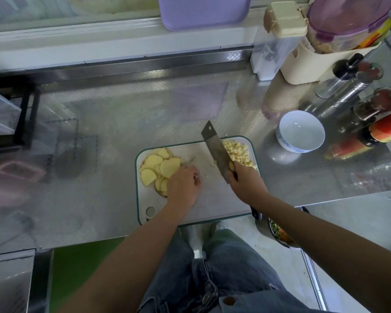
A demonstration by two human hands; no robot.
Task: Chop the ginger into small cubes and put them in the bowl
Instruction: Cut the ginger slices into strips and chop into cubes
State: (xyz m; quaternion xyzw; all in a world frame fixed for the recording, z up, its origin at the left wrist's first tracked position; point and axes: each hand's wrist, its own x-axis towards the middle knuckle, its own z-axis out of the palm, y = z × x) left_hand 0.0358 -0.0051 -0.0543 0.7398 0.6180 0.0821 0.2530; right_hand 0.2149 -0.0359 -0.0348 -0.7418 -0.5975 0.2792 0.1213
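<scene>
right hand (246, 182) wraps the cleaver (216, 146) handle, blade angled over the cutting board (215, 199); left hand (183, 185) rests curled beside the ginger slices (158, 167), grip on any piece cannot be told; ginger cubes (237, 152) heaped at board's far right corner; 1 bowl (301, 132) stands apart, right of board.

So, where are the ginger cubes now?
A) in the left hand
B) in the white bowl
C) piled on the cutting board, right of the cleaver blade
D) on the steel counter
C: the ginger cubes lie piled on the cutting board right of the cleaver, and the white bowl is empty.
</scene>
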